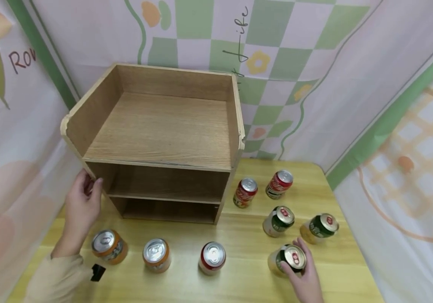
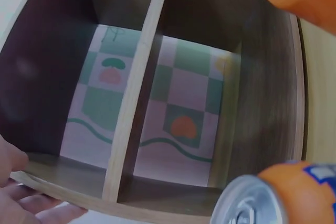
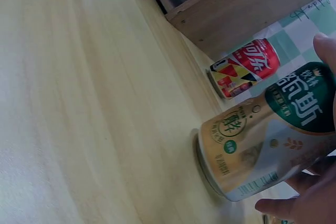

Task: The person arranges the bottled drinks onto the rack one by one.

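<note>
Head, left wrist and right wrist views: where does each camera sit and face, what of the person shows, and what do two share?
Head: on the head, facing forward and down at the wooden shelf and table; left grip, right grip and left sleeve show.
Left wrist: on that wrist, facing into the wooden shelf past two orange cans; left grip lower left.
Right wrist: on that wrist, facing across the table at a green-and-gold can; right grip at right edge.
Shared: head and right wrist show that can.

A pale wooden table bears a shelf unit, orange cans, red cans and green-topped cans.
</note>
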A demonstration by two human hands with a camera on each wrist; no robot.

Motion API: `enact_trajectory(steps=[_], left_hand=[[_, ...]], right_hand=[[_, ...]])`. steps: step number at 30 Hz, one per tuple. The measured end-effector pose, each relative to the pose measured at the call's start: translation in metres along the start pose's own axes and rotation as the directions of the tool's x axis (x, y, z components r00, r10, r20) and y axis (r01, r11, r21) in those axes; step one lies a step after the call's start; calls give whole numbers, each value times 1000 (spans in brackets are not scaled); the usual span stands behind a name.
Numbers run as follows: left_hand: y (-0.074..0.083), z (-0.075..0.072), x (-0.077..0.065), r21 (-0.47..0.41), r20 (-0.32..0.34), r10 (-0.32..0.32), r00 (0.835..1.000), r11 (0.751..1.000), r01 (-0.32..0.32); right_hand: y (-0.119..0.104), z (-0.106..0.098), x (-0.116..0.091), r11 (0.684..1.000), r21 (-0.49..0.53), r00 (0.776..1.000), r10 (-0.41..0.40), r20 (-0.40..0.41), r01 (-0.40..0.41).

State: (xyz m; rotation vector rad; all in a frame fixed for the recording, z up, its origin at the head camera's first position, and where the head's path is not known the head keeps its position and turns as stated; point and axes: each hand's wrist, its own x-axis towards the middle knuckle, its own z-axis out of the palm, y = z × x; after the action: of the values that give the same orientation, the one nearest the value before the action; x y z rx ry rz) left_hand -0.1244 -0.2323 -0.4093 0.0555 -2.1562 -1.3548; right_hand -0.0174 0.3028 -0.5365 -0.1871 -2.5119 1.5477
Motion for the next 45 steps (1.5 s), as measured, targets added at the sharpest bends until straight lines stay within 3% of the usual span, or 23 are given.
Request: enact_trajectory(steps=[7,13,17,26,30,36,41,45], left_hand=[[-6,2,2,6,-40,44,998,999,-44],[-10,3,4,66,-60,105,993,993,-101],[-10,3,3,89,-43,123,991,989,-119],[-13,3,4,122,-26,138,990,983,-134],[-13,3,4,127,-33,151,988,981,-146],[-12,4,4,123,-38,146,989,982,-140],[-11,3,4,129,-37,150,988,981,-145],[-12,3,4,143,-41,158,987,978,-151]], right_hand=[[6,5,0,995,49,995,-88,-48,90],[7,6,0,989,81,991,-120,-62,125],[5,5,1,993,72,994,-87,-71,92],[-6,2,7,994,51,993,100,-69,-97],[-13,1,8,992,44,991,123,-52,-121],[-38,-4,11,999,38,999,22,-46,-20],[-72,-17,20,996,85,998,-43,40,40],[-98,-30,31,980,149,983,-146,109,129]])
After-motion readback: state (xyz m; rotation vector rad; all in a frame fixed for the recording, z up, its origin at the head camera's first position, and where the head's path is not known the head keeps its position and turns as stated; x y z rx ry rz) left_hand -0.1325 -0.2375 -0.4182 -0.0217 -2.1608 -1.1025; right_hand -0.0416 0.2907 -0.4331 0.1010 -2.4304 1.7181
